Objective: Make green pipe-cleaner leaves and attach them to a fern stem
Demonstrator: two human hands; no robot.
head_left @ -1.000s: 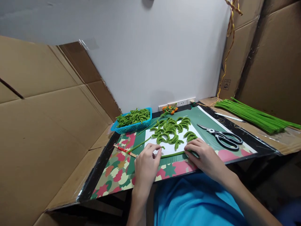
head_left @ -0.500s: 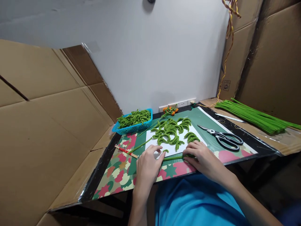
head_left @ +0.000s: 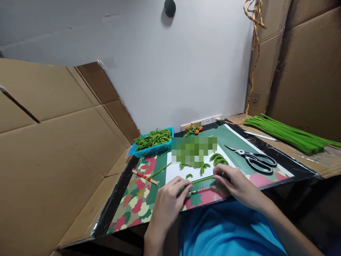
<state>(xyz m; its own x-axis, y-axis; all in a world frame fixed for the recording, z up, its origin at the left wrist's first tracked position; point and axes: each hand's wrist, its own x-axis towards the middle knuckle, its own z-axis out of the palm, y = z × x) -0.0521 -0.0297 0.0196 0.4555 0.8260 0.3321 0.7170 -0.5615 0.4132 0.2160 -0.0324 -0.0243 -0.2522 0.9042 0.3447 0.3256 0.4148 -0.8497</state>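
Green stem, two-handed grip.
Pinched, thumb against fingers, in left hand and right hand.

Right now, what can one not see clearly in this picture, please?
- Head view: green pieces, mostly covered by pixelation.
- Head view: green stem, partly hidden by left hand and right hand.
- Head view: yellow wire, cut off by top edge.
- Head view: cardboard print, too small.

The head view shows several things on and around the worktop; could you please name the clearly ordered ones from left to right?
Blue basket, orange-tipped green sprig, scissors, bundle of long green stems.
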